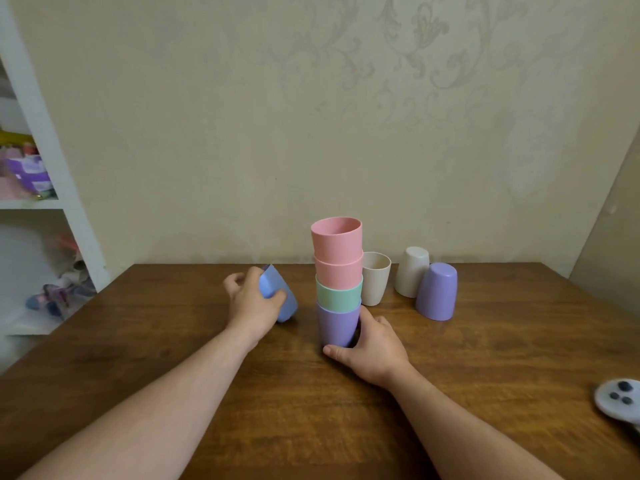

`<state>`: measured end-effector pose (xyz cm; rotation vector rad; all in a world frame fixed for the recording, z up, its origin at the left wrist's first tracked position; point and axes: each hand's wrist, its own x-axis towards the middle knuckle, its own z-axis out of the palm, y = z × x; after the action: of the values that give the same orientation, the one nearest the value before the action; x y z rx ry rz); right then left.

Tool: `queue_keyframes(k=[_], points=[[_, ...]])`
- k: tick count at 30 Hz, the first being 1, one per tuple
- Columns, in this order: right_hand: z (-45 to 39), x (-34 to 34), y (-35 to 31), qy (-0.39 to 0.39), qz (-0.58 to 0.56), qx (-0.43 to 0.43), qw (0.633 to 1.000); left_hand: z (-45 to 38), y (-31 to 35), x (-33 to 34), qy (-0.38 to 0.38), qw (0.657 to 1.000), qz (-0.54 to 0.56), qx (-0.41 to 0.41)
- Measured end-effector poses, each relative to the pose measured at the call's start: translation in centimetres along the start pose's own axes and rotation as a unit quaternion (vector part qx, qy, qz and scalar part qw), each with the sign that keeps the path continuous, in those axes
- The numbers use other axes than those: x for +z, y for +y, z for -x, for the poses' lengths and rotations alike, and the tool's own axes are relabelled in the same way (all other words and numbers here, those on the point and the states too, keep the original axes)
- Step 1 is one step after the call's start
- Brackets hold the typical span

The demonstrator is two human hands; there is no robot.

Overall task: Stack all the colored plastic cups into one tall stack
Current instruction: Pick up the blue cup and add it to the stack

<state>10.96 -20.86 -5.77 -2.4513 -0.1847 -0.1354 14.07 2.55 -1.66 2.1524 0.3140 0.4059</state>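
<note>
Cups, hands and where we find them on the table (485,375)

At centre we see a stack of 4 nested cups (338,282) standing upright, our right hand (372,344) around its base. Left of it, our left hand (251,303) grips 1 tilted cup (278,296). Just right of the stack, slightly behind, stands 1 upright cup (375,282); further right sit 2 inverted cups (424,289), touching. A controller (618,398) lies at the right edge.

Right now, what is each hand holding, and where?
Left hand grips the blue cup around its side; right hand steadies the stack's purple bottom cup.
</note>
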Motion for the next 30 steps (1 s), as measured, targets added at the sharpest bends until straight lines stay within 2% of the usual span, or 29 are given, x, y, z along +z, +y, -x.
queue_keyframes(k=[5, 8, 12, 18, 22, 26, 30], points=[[0.1, 0.0, -0.1, 0.001, -0.003, 0.002, 1.000, 0.2, -0.6, -0.2, 0.005, 0.998, -0.028, 0.062], [0.0, 0.0, -0.1, -0.001, -0.005, 0.004, 1.000, 0.6, -1.0, 0.1, -0.022, 0.999, 0.025, 0.037], [0.0, -0.1, 0.0, -0.005, -0.017, 0.009, 1.000, 1.0, -1.7, 1.1, -0.022, 0.996, 0.086, -0.013], [0.0, -0.2, -0.3, 0.015, -0.071, 0.010, 0.997, 1.2, -1.9, 0.7, -0.032, 0.990, 0.130, -0.053], [0.2, -0.4, -0.4, 0.014, -0.082, 0.015, 0.996, 0.5, 2.1, -1.6, 0.016, 0.975, 0.222, -0.003], [0.2, -0.3, -0.4, 0.007, -0.076, 0.011, 0.997, 0.5, 9.4, -5.1, 0.048, 0.944, 0.315, 0.080], [0.4, -0.5, -0.5, 0.007, -0.075, 0.011, 0.997, 1.4, 16.0, -7.4, 0.030, 0.928, 0.341, 0.145]])
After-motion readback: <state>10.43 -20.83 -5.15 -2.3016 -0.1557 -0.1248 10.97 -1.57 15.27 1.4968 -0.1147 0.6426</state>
